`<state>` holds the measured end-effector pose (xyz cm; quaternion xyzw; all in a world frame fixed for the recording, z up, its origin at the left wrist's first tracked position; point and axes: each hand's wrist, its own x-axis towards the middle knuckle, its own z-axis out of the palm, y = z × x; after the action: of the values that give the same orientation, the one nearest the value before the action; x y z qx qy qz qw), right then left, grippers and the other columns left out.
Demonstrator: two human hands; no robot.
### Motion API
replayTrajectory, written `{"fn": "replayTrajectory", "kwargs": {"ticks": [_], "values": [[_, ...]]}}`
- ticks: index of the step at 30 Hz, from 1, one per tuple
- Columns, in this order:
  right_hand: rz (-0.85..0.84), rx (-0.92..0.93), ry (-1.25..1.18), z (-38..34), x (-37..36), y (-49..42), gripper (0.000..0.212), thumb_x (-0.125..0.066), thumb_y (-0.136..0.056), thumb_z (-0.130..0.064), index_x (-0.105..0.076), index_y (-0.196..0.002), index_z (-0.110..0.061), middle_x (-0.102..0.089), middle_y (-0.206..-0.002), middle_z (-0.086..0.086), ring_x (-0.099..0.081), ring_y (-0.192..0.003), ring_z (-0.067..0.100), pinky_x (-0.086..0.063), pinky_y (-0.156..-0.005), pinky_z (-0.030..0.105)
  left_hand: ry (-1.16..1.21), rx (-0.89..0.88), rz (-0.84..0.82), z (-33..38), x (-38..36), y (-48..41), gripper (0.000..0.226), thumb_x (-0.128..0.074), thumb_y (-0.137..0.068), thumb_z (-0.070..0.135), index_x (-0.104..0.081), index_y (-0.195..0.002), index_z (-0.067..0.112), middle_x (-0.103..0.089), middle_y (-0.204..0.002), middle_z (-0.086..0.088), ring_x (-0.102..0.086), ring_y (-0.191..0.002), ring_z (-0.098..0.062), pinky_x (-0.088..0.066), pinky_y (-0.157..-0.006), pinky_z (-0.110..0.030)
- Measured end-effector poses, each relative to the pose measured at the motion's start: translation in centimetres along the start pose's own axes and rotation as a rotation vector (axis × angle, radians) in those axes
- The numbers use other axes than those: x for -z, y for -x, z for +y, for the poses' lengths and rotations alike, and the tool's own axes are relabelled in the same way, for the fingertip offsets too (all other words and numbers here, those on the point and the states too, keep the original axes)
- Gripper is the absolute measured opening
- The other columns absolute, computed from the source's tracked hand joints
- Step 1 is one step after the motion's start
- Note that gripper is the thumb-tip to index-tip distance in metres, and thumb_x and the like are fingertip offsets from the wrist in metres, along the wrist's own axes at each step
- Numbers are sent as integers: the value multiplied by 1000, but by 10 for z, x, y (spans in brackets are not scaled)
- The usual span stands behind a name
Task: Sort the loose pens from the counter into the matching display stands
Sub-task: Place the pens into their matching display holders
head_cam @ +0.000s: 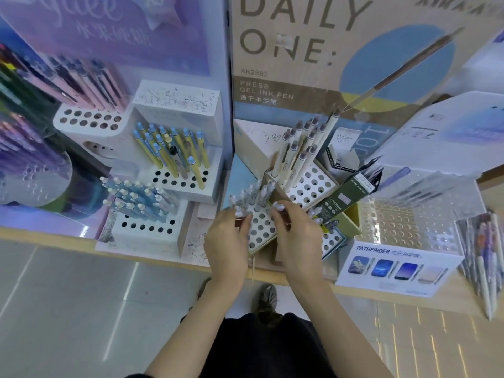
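Observation:
Both my hands are over a small white stand with round holes (261,230) at the counter's front edge. My left hand (226,241) pinches a pale grey pen (238,211) by its top at the stand's left side. My right hand (296,236) pinches another pale pen (279,207) at the stand's right side. Several grey-blue pens (255,193) stand in the rear holes of this stand. Behind it, cream pens with brown caps (300,148) fill a second white holed stand (313,184).
Yellow pens with blue caps (174,148) and pale blue pens (136,197) stand in white holders at the left. A clear acrylic holed rack (403,216) sits on a Pathfinder box (392,268) at the right. Loose pens (485,263) lie at the far right. Tall display boards rise behind.

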<state>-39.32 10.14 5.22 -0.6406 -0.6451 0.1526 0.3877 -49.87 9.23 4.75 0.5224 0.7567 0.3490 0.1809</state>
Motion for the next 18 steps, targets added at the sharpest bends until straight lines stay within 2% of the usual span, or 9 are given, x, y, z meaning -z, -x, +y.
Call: {"fn": "replayTrajectory", "kwargs": {"ticks": [1,2,6,9,12,15,18], "values": [[-5,11,21,1,-1,-1,19,-73,-81,-4,-68,-99,-1,-70,-75,11,-66,-61,25,-50,-53,29,-53,1,3,1,-2,0,15,-76,-79,16,-69,-83,3,-69,-75,-10,-64,-62,-25,-34,-50,-22],[-12,18,42,1,-1,-2,22,-74,-81,-5,-67,-101,-1,-70,-73,11,-66,-58,25,-50,-49,29,-105,12,0,2,-4,-1,16,-75,-81,19,-68,-80,5,-69,-72,-10,-64,-59,-26,-31,-49,-21],[-30,60,135,4,-3,-2,24,-74,-81,-10,-64,-101,-2,-68,-66,8,-64,-51,25,-46,-41,28,-242,78,-109,1,-7,-7,28,-59,-92,37,-66,-82,11,-69,-74,-7,-65,-66,-28,-31,-51,-26],[-15,90,131,5,-4,-1,24,-73,-83,-11,-64,-103,-1,-69,-70,7,-64,-53,24,-47,-39,30,-321,2,-175,-1,-4,-9,37,-48,-96,42,-65,-89,11,-69,-76,-8,-65,-70,-28,-31,-52,-27],[-3,106,114,4,-5,1,25,-72,-84,-13,-64,-104,0,-69,-73,7,-62,-51,22,-45,-39,26,-378,-88,-199,0,1,-6,41,-39,-99,42,-63,-102,9,-69,-79,-9,-66,-72,-28,-35,-52,-29],[0,59,77,2,-6,2,24,-70,-85,-12,-64,-106,0,-70,-76,9,-64,-56,25,-47,-43,29,-329,-97,-216,3,6,-7,37,-43,-98,39,-62,-103,7,-68,-79,-11,-66,-71,-29,-40,-54,-31],[6,53,86,2,-6,2,23,-71,-85,-10,-65,-105,0,-69,-73,10,-63,-54,25,-45,-43,27,-421,-99,-314,6,2,-13,29,-41,-101,30,-59,-106,8,-68,-90,-10,-66,-82,-29,-38,-59,-30]]}}
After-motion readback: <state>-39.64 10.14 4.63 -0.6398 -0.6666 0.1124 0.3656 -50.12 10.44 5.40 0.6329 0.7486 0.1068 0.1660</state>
